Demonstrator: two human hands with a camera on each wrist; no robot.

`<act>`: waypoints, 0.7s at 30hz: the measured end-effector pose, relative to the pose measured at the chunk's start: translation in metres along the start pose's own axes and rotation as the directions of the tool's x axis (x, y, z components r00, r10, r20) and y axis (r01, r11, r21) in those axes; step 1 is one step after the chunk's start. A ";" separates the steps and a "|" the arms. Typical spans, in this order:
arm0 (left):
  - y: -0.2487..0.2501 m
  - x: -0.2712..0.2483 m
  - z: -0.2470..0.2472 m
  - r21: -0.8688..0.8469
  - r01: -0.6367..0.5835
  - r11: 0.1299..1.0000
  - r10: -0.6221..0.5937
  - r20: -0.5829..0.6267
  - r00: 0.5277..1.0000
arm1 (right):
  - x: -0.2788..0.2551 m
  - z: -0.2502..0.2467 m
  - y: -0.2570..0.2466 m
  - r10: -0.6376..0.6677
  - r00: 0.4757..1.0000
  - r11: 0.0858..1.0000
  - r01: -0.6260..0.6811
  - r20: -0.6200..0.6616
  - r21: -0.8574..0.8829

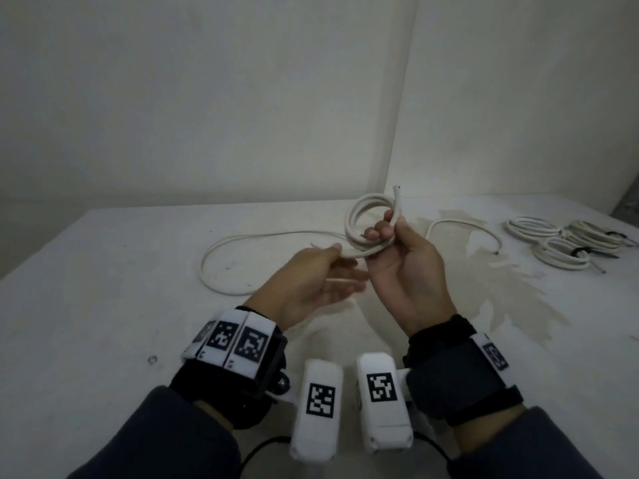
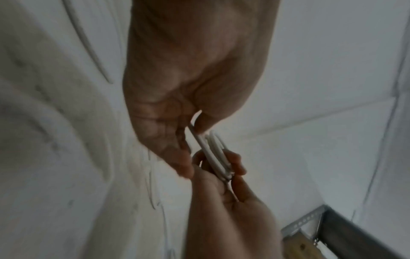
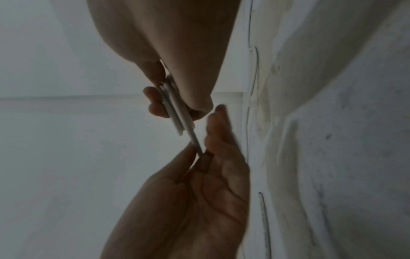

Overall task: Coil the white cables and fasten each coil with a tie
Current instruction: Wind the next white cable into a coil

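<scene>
A white cable coil (image 1: pixel 363 219) with a few loops is gripped by my right hand (image 1: pixel 383 233) above the table, its cut end (image 1: pixel 397 195) pointing up. My left hand (image 1: pixel 340 261), just left of it, pinches the strand leaving the coil between thumb and fingers. The rest of this cable (image 1: pixel 221 257) trails in a wide loop on the table to the left. The left wrist view shows the left hand (image 2: pixel 195 131) on the strand and the coil (image 2: pixel 213 152). In the right wrist view, the right hand (image 3: pixel 177 98) clamps the coil (image 3: pixel 175 112) edge-on.
Several coiled white cables (image 1: pixel 567 243) bound with black ties lie at the far right. Another loose white cable (image 1: pixel 463 229) curves behind my right hand. The white table (image 1: pixel 103 305) is stained and meets a wall corner. A metal frame (image 2: pixel 310 222) shows low right.
</scene>
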State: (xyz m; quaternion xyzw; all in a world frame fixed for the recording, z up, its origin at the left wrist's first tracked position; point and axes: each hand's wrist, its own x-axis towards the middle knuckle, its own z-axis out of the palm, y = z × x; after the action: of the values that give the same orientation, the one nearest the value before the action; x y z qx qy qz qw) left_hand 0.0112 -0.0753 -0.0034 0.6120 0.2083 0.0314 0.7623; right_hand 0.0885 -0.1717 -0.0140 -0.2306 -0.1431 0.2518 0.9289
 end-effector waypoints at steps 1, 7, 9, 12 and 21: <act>0.002 0.001 -0.002 -0.102 -0.041 0.994 0.037 -0.042 0.998 | -0.001 0.002 0.002 0.026 1.000 1.000 -0.026 0.010 -0.009; -0.005 0.009 -0.001 0.065 -0.255 0.965 0.263 -0.293 0.919 | -0.005 0.006 0.008 0.091 0.995 0.985 -0.094 -0.027 -0.147; -0.010 0.011 0.001 0.102 -0.315 0.944 0.331 -0.269 0.904 | -0.005 0.004 0.005 0.107 0.994 0.986 -0.111 -0.039 -0.127; -0.008 0.008 0.003 -0.152 -0.327 0.933 0.305 -0.150 0.940 | -0.004 0.001 0.001 0.191 0.981 0.981 -0.192 -0.040 -0.037; 0.002 0.005 -0.011 0.185 -0.345 0.920 0.351 0.001 0.936 | -0.003 0.001 -0.005 0.331 0.942 0.930 -0.335 -0.052 -0.150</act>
State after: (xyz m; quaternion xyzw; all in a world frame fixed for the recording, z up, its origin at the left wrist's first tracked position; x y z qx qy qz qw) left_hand 0.0118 -0.0635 -0.0050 0.7057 0.1106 0.1571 0.6819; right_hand 0.0879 -0.1768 -0.0113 -0.3269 -0.1094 0.3905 0.8536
